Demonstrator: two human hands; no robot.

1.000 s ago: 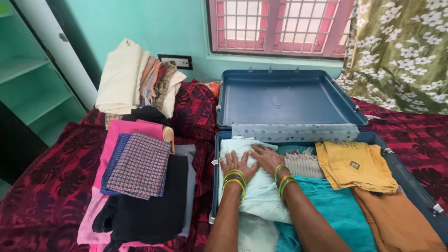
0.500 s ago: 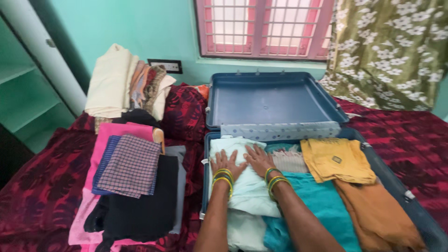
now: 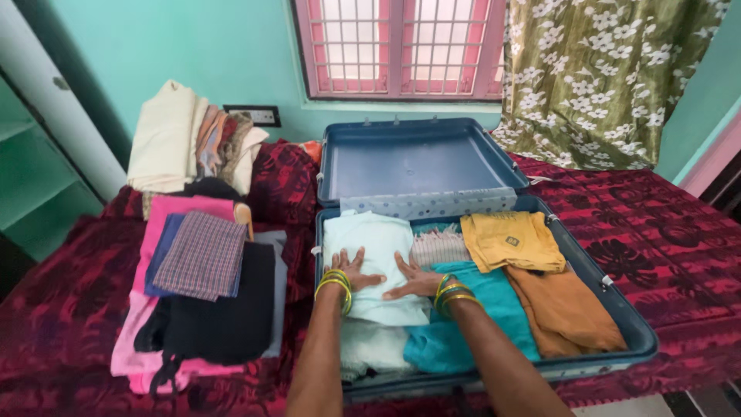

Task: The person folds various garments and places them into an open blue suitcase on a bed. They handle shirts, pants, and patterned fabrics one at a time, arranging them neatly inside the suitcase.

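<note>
Left hand [image 3: 353, 268] and right hand [image 3: 413, 279], flat and open, have slid apart to the edges of the pale green garment [image 3: 374, 262], centre frame. It lies smoothed in the blue suitcase [image 3: 617, 305]; pressing looks nearly finished.

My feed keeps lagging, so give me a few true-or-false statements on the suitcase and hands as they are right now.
1. Both hands rest flat on the pale green folded garment in the suitcase. True: left hand, right hand.
2. The suitcase lid is shut. False: it stands open.
3. A yellow garment lies in the suitcase's right half. True.
4. The checked cloth lies inside the suitcase. False: it tops the pile on the bed, to the left.
5. The hands are bare of bangles. False: both wrists wear them.
</note>
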